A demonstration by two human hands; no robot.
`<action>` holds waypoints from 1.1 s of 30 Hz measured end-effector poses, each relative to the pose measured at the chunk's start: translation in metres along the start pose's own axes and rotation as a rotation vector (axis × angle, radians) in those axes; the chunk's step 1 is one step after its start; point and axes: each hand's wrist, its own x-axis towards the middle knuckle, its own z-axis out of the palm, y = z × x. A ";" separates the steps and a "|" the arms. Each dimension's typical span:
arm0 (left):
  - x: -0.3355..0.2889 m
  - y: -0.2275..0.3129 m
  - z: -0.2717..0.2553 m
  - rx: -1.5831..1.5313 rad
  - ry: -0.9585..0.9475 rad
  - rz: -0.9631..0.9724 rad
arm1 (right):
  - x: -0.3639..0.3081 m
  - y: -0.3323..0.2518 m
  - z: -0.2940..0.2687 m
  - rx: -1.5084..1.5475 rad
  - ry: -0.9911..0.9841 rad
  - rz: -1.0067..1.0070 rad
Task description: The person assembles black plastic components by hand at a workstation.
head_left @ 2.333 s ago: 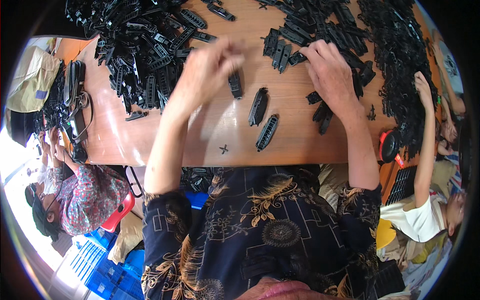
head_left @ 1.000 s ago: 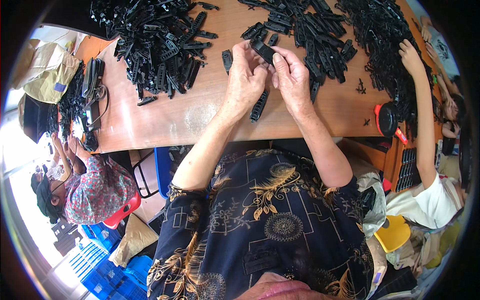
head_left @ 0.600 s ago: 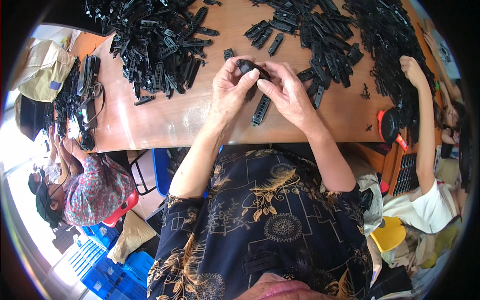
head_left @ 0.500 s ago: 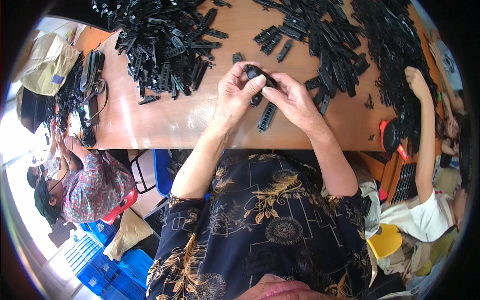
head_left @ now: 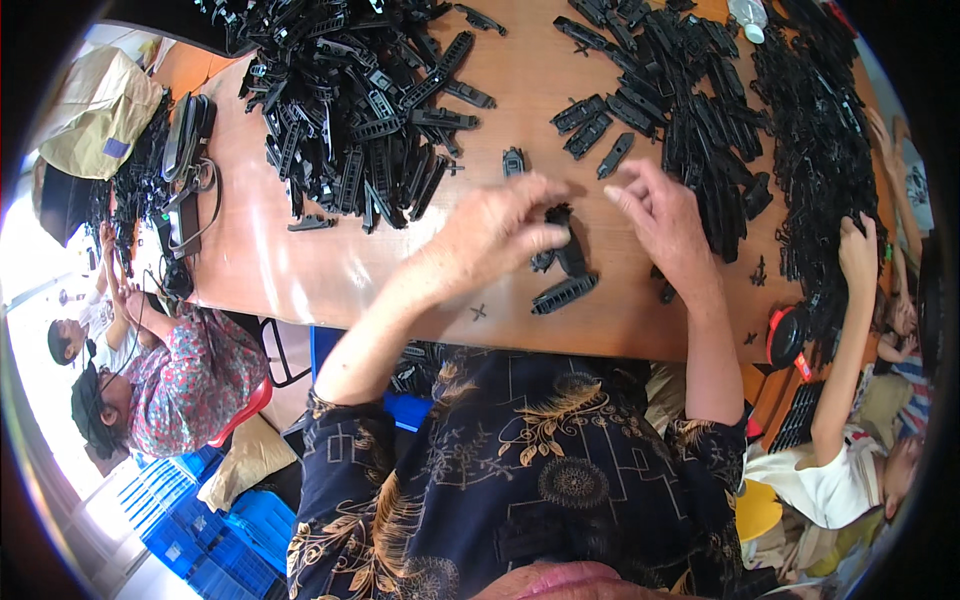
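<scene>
Black plastic piece (head_left: 556, 222): small and dark, just above the tabletop (head_left: 300, 270), near the middle of the view.
Left hand (head_left: 495, 232): its grip is closed on the black plastic piece, thumb and fingertips pinching the top end.
Right hand (head_left: 668, 222): at 3 o'clock from the piece, fingers spread and bent, holding nothing that shows. One fingertip is near the piece; I cannot tell if it touches.
Finished-looking strip (head_left: 565, 293): lies flat on the tabletop at 6 o'clock from the held piece, just beside it.
Left pile (head_left: 350, 110): a big heap of black parts at 10 o'clock.
Right pile (head_left: 710, 110): another heap at 2 o'clock, running along the far edge.
Other person's hand (head_left: 858, 250): a co-worker reaches into the right pile at 3 o'clock, well apart.
Doing it well: I think the pinch should stay firm but gentle, the piece kept level, and the right hand should come in straight so the small parts line up.
</scene>
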 end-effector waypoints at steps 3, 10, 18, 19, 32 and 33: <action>0.050 -0.030 -0.033 0.406 0.286 0.219 | 0.022 -0.001 0.000 -0.401 0.140 -0.078; 0.154 -0.104 -0.088 1.007 0.448 0.293 | 0.037 -0.003 0.015 -0.604 0.097 -0.057; 0.149 -0.059 -0.074 0.503 0.544 0.151 | 0.022 0.016 0.004 0.297 0.201 0.020; 0.136 -0.052 -0.067 0.245 0.498 0.110 | 0.019 0.013 0.006 0.459 0.188 0.031; 0.028 0.006 0.067 -0.981 0.366 -0.055 | -0.037 -0.024 0.030 0.811 0.237 0.027; 0.024 0.011 0.070 -0.920 0.387 -0.024 | -0.041 -0.023 0.029 0.752 0.251 0.020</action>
